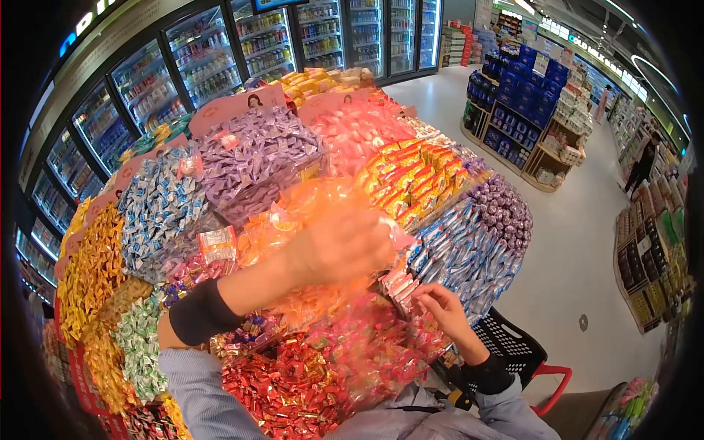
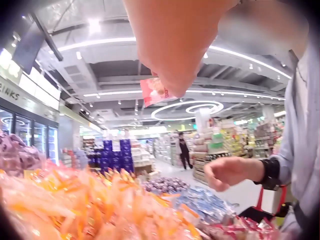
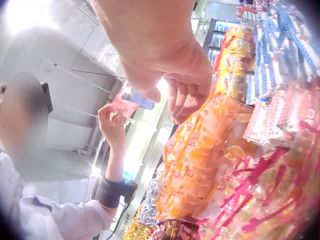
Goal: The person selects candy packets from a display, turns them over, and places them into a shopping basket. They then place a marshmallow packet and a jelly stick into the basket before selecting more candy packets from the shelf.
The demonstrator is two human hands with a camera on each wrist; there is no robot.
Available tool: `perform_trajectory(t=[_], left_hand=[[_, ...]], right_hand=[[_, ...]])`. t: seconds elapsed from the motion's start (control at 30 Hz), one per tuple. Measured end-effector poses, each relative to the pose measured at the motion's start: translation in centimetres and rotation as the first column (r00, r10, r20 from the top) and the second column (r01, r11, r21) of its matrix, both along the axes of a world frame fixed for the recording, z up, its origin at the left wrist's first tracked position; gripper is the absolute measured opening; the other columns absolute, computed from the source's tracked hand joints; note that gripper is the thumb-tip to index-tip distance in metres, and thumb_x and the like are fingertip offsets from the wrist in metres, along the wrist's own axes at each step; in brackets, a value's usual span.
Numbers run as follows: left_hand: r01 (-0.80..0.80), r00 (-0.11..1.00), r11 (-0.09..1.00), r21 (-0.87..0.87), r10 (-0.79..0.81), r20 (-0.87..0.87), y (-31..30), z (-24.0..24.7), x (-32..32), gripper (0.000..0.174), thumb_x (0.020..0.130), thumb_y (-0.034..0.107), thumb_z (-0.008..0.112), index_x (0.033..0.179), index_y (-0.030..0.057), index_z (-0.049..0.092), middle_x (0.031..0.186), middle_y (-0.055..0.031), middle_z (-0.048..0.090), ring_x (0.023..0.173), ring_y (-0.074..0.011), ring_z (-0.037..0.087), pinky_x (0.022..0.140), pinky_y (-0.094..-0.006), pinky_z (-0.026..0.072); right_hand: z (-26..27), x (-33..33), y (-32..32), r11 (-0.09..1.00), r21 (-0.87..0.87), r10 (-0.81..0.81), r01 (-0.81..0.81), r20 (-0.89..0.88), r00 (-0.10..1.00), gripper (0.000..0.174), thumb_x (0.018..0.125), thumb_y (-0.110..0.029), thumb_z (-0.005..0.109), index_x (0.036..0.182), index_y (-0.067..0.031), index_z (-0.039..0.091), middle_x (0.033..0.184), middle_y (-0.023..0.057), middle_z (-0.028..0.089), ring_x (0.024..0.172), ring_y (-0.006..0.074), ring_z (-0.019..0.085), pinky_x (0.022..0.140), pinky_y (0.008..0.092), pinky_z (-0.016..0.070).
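My left hand [image 1: 345, 246] pinches a small pink packet [image 1: 396, 233], raised over orange-wrapped sweets [image 1: 275, 231]. In the left wrist view the packet [image 2: 157, 91] hangs from the fingertips of that hand [image 2: 175, 55]; the right wrist view shows the packet [image 3: 125, 106] between thumb and fingers of the left hand [image 3: 112, 125]. My right hand [image 1: 447, 315], fingers loosely bent and holding nothing, hovers beside pink-and-white wrapped sticks [image 1: 400, 287]. In the right wrist view this hand [image 3: 170, 75] hangs above the orange packets [image 3: 195, 155].
Heaped sweets surround the hands: purple [image 1: 253, 147], red [image 1: 286, 381], yellow [image 1: 414, 180] and blue-and-white [image 1: 462, 253]. A black basket [image 1: 506, 345] with a red handle stands at the right. Behind are drink fridges [image 1: 198, 59], a blue display [image 1: 524, 103] and a person [image 1: 644, 165] in dark clothes.
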State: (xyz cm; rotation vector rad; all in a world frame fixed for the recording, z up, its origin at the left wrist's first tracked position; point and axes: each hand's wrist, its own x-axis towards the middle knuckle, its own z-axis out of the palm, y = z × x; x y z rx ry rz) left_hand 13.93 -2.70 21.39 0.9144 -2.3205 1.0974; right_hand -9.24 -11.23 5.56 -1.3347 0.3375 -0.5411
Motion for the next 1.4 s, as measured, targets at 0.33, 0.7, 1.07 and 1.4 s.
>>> perform_trajectory(t=[0.33,0.7,1.07,1.4], left_hand=[[0.382,0.901,0.919,-0.095,-0.347,0.261,4.1,-4.5,-4.6,0.015,0.077,0.019,0.046,0.073,0.0067,0.054,0.076,-0.0054,0.053,0.079,-0.0173,0.053,0.072,-0.0304,0.0466],[0.404,0.893,0.909,-0.103,-0.368,0.258,4.9,-6.3,-5.0,0.011,0.075,0.016,0.048,0.071,0.0075,0.052,0.076,-0.0043,0.053,0.08,-0.0167,0.053,0.073,-0.029,0.0458],[0.053,0.991,0.997,0.061,-0.061,0.121,2.3,-4.0,-3.6,0.008,0.073,0.014,0.053,0.078,0.0086,0.055,0.077,-0.0016,0.051,0.082,-0.0143,0.054,0.073,-0.0314,0.0448],[-0.57,0.701,0.761,0.31,0.647,-0.299,-15.8,-3.2,11.9,0.019,0.067,0.01,0.058,0.082,0.0037,0.047,0.083,-0.0118,0.052,0.083,-0.0296,0.052,0.069,-0.0394,0.0418]], right_hand=[[4.1,-0.1,3.1,0.989,0.141,0.019,-0.039,0.139,0.99,0.02,0.087,-0.014,0.044,0.102,-0.0007,0.05,0.089,0.0016,0.055,0.072,0.0044,0.045,0.06,0.0176,0.0366],[5.8,-0.5,4.4,0.993,0.106,0.029,-0.045,0.149,0.988,0.016,0.083,-0.006,0.055,0.096,-0.0006,0.049,0.087,0.0012,0.051,0.076,0.007,0.052,0.063,0.022,0.0459],[4.3,-0.8,3.0,0.996,0.078,-0.04,0.035,0.065,0.997,0.014,0.087,-0.013,0.048,0.097,-0.0031,0.05,0.086,0.0039,0.056,0.073,0.0101,0.054,0.063,0.0213,0.0431],[-1.8,-1.9,0.8,0.968,0.245,0.069,-0.056,-0.046,0.997,0.017,0.088,-0.015,0.046,0.096,-0.0004,0.051,0.086,0.0085,0.058,0.073,0.0135,0.055,0.067,0.0255,0.0446]])
